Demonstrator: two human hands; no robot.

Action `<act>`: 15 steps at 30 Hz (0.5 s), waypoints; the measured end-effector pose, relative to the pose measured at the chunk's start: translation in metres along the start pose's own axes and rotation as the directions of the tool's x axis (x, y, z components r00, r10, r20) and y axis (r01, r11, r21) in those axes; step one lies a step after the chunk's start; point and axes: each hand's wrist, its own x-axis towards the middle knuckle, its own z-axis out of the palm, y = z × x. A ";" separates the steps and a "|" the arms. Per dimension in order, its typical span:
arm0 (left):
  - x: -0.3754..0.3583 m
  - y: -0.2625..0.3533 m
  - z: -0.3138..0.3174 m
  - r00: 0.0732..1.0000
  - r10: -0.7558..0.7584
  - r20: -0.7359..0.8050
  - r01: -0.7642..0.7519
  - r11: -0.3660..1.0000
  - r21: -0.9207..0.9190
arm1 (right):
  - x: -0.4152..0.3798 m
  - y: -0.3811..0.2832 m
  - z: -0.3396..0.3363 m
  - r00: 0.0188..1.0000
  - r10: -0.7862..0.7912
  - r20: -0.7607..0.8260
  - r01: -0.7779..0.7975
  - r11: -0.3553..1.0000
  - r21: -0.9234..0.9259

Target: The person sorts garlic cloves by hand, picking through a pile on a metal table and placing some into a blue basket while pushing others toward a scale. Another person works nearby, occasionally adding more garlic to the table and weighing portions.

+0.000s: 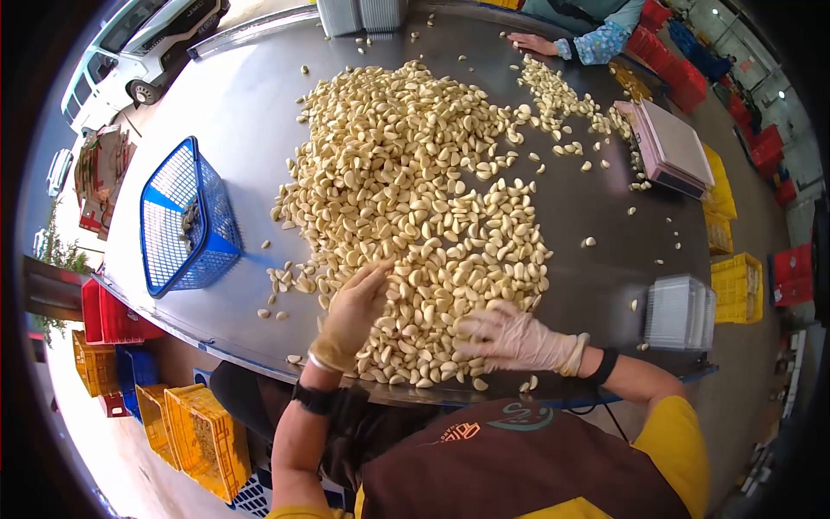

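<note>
A broad heap of peeled garlic cloves (380, 164) covers the middle of the metal table. My left hand (354, 307), with a glove cuff at its wrist, rests against the near left side of the heap, fingers stretched out and pointing away from me. Over the near right part of the cloves lies my right hand (514, 339) in a thin pale glove. Its fingers are spread, slightly blurred, and touch the cloves. I see no clove gripped in either hand, though the undersides of both are hidden.
A blue plastic basket (194, 221) with small dark objects inside stands at left. To the right are a stack of clear trays (680, 313) and a pinkish scale (670, 147). Another person's hand (533, 43) rests at the far edge. Yellow crates (203, 437) stand below the table.
</note>
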 end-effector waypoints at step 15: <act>-0.020 -0.061 0.019 0.966 -0.255 0.047 0.236 0.789 -0.567 | 0.095 0.064 0.009 0.861 0.505 -0.055 -0.507 0.850 -0.141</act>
